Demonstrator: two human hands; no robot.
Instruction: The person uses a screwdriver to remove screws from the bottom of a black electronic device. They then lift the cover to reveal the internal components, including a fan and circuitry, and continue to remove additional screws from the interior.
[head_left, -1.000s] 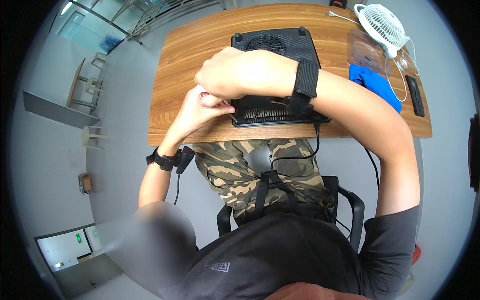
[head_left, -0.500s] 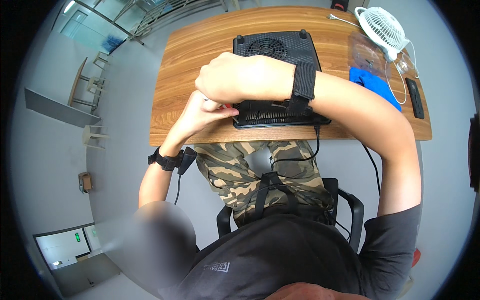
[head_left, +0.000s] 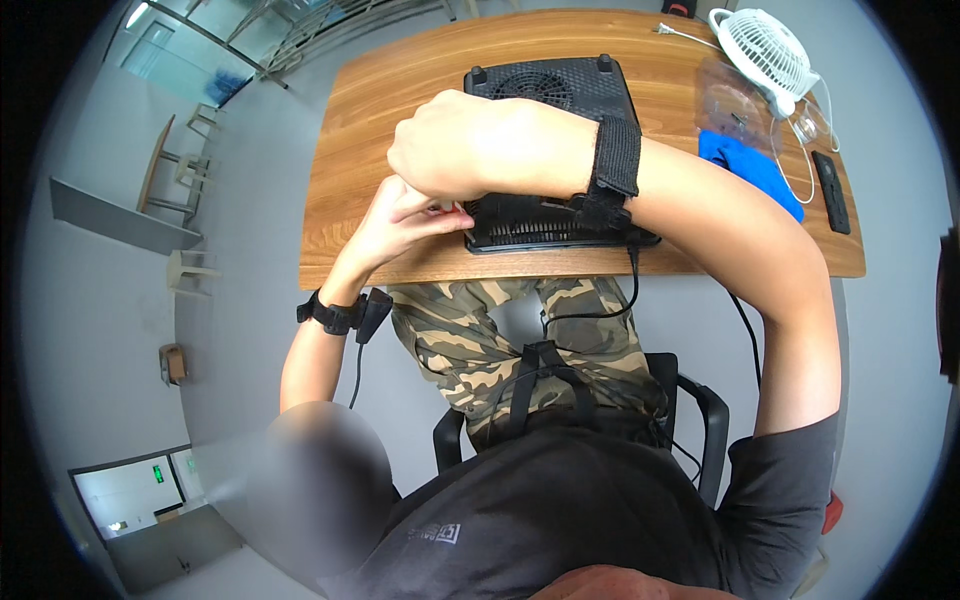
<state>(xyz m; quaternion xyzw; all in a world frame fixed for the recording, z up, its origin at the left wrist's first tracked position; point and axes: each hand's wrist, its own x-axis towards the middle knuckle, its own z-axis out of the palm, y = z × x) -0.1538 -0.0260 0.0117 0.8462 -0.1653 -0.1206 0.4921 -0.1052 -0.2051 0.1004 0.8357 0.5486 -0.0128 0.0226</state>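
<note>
A black appliance (head_left: 600, 92), its underside up, lies on the wooden table (head_left: 380, 95) in front of me; it looks like an induction cooker with a round fan grille, corner feet and slotted vents. My right hand (head_left: 465, 140) reaches across its left part in a closed fist, and the fingers face away from view. Below the fist, my left hand (head_left: 400, 222) has thumb and fingers pinched together at the near left corner of the appliance. A small reddish bit (head_left: 459, 208) shows between the fingers. Whatever the hands hold is mostly hidden.
To the right are a white fan (head_left: 765, 50) with its cord, a clear plastic tray (head_left: 722, 100) with small dark pieces, a blue cloth (head_left: 745, 165) and a black remote-like bar (head_left: 831, 190). A black cable (head_left: 636, 285) hangs off the near edge.
The right fist has turned slightly, with its knuckles a little higher and its wrist shifted right. The left hand keeps its pinch at the corner. Less of the red bit shows.
</note>
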